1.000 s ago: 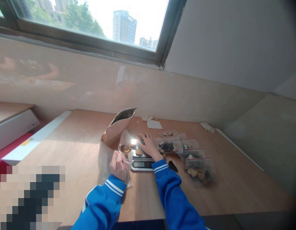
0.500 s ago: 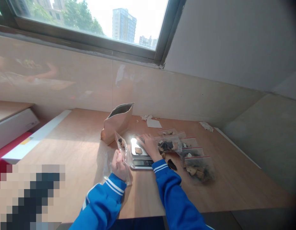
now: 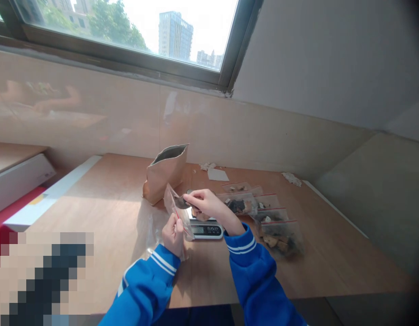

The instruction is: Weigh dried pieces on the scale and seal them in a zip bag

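Observation:
My left hand (image 3: 173,234) is closed on a clear zip bag (image 3: 169,197) with a red seal line, holding it upright and tilted. A thin, dark flat piece (image 3: 181,203) is pinched in my right hand (image 3: 211,206), its end at the bag's mouth. Whether it is inside cannot be told. Under my right hand lies a small digital scale (image 3: 207,230), its display side showing and most of its plate covered. A tan piece (image 3: 200,216) shows partly on the plate beneath my fingers.
Behind the bag stands an open brown paper pouch (image 3: 167,174). Several zip bags (image 3: 280,242) with brown and dark pieces lie to the right. A white paper (image 3: 218,175) and crumpled tissue (image 3: 292,179) are near the wall. A blurred-out area covers the lower left.
My right hand has lifted off the scale plate and come left to the zip bag with the dark piece in its fingers. My left hand has shifted slightly right with the bag.

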`<state>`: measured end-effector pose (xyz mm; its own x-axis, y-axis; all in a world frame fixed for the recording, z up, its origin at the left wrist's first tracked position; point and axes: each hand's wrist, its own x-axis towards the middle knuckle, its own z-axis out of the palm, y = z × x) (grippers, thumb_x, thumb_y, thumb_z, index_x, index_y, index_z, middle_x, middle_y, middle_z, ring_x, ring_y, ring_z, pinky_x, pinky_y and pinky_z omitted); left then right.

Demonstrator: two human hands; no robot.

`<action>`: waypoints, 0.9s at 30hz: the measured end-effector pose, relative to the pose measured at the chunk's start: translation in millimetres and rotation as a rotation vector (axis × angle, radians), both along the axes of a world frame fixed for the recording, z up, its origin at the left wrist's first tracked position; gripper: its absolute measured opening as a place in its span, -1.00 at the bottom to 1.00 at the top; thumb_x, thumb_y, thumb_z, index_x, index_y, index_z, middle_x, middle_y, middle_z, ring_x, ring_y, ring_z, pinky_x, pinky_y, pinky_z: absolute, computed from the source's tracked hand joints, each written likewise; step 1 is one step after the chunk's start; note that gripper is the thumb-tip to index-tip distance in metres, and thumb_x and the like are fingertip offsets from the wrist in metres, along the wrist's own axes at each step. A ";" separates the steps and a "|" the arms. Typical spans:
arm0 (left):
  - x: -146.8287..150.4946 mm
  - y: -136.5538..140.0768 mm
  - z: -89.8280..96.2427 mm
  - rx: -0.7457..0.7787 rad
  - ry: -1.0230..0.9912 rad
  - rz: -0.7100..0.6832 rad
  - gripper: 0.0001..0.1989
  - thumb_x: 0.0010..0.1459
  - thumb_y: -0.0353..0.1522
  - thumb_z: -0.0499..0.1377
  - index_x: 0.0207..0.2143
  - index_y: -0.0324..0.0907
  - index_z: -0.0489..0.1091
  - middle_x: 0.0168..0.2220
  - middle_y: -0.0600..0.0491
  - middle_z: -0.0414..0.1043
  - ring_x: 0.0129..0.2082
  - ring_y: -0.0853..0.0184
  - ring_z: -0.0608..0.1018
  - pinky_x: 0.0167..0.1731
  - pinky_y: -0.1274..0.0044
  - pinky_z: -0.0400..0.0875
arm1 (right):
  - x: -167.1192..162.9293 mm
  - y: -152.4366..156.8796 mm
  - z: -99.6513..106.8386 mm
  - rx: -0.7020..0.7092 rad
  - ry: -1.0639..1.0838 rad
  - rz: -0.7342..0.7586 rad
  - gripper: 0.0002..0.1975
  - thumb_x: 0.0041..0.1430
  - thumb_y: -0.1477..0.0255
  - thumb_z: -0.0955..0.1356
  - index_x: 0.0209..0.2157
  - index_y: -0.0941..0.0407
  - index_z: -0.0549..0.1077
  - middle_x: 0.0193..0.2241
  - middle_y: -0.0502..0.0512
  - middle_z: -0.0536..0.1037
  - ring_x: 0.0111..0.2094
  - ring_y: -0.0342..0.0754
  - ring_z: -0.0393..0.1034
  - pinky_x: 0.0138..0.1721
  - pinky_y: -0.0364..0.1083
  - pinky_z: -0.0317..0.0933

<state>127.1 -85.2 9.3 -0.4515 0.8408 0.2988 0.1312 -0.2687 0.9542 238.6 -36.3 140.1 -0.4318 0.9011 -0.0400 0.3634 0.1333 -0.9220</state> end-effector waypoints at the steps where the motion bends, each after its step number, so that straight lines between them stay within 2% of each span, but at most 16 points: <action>1: -1.1 -0.4 -1.2 0.018 0.037 -0.029 -0.66 0.13 -0.17 0.01 -0.62 -0.12 0.12 -0.67 0.15 0.14 -0.63 0.40 0.26 -0.57 0.54 0.20 | -1.1 -3.6 5.1 0.009 -0.070 0.031 -0.57 0.14 0.14 0.28 -0.65 0.14 0.29 -0.74 -0.10 0.26 -0.67 -0.23 0.11 -0.60 -0.21 -0.05; 6: -4.0 -1.2 0.8 0.055 0.093 0.001 -0.69 0.18 -0.25 -0.04 -0.61 -0.10 0.09 -0.67 0.14 0.11 -0.64 0.37 0.25 -0.59 0.51 0.18 | -0.8 -5.8 8.5 0.136 -0.278 -0.046 -0.54 0.14 0.25 0.27 -0.76 0.14 0.21 -0.79 -0.08 0.24 -0.67 -0.25 0.09 -0.60 -0.20 -0.10; 10: -3.5 -1.3 5.0 0.045 0.162 -0.033 -0.72 0.14 -0.27 0.01 -0.61 -0.10 0.12 -0.67 0.13 0.16 -0.63 0.35 0.28 -0.58 0.49 0.22 | -2.3 -3.9 9.1 0.099 -0.411 -0.007 -0.55 0.10 0.30 0.30 -0.80 0.13 0.21 -0.84 -0.07 0.23 -0.71 -0.23 0.12 -0.61 -0.19 -0.09; 13: -2.7 -0.2 3.4 0.067 0.208 -0.057 -0.72 0.13 -0.28 0.02 -0.62 -0.10 0.14 -0.65 0.10 0.19 -0.61 0.33 0.30 -0.55 0.48 0.24 | -5.1 -4.2 12.9 0.109 -0.482 0.057 -0.62 0.01 0.35 0.36 -0.79 0.13 0.29 -0.85 -0.08 0.23 -0.73 -0.23 0.12 -0.64 -0.19 -0.11; 16: -2.9 2.2 -1.2 0.106 0.250 -0.059 -0.73 0.12 -0.29 0.03 -0.62 -0.09 0.16 -0.63 0.08 0.19 -0.59 0.31 0.31 -0.51 0.45 0.25 | -8.6 -3.7 16.6 0.165 -0.496 0.040 -0.71 -0.05 0.41 0.40 -0.76 0.13 0.36 -0.84 -0.10 0.23 -0.72 -0.22 0.13 -0.64 -0.19 -0.11; 18: -3.7 4.0 -3.9 0.124 0.267 -0.054 -0.74 0.11 -0.29 0.04 -0.63 -0.09 0.16 -0.62 0.07 0.20 -0.58 0.29 0.32 -0.50 0.44 0.25 | -12.3 -1.9 17.2 0.183 -0.449 -0.025 -0.75 -0.04 0.41 0.39 -0.72 0.13 0.38 -0.80 -0.08 0.28 -0.69 -0.21 0.16 -0.63 -0.19 -0.07; 21: -4.9 5.9 -5.6 0.145 0.283 -0.057 -0.75 0.10 -0.27 0.05 -0.62 -0.08 0.19 -0.61 0.06 0.22 -0.56 0.27 0.34 -0.49 0.44 0.25 | -22.3 2.9 12.6 0.176 -0.209 -0.198 -0.76 0.07 0.31 0.35 -0.58 0.14 0.45 -0.67 -0.03 0.42 -0.62 -0.19 0.26 -0.58 -0.20 0.05; 24: -5.1 6.4 -5.2 0.162 0.280 -0.048 -0.74 0.10 -0.23 0.04 -0.62 -0.08 0.20 -0.62 0.07 0.21 -0.57 0.28 0.33 -0.50 0.45 0.24 | -35.4 7.5 0.3 0.151 0.040 -0.337 -0.66 0.17 0.18 0.26 -0.47 0.14 0.45 -0.64 -0.03 0.43 -0.61 -0.17 0.30 -0.53 -0.19 0.14; 27: -4.8 5.1 -3.3 0.149 0.270 -0.028 -0.72 0.10 -0.22 0.03 -0.63 -0.07 0.15 -0.65 0.09 0.17 -0.61 0.30 0.31 -0.52 0.45 0.23 | -45.2 8.0 -16.2 0.208 0.097 -0.423 -0.66 0.21 0.18 0.23 -0.45 0.13 0.43 -0.58 -0.01 0.47 -0.54 -0.14 0.36 -0.46 -0.18 0.18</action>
<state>122.3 -80.1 6.0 -0.3165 0.7898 0.5254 0.3650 -0.4098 0.8359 193.4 -28.3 124.0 -0.0186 0.9831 0.1824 0.3389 0.1778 -0.9239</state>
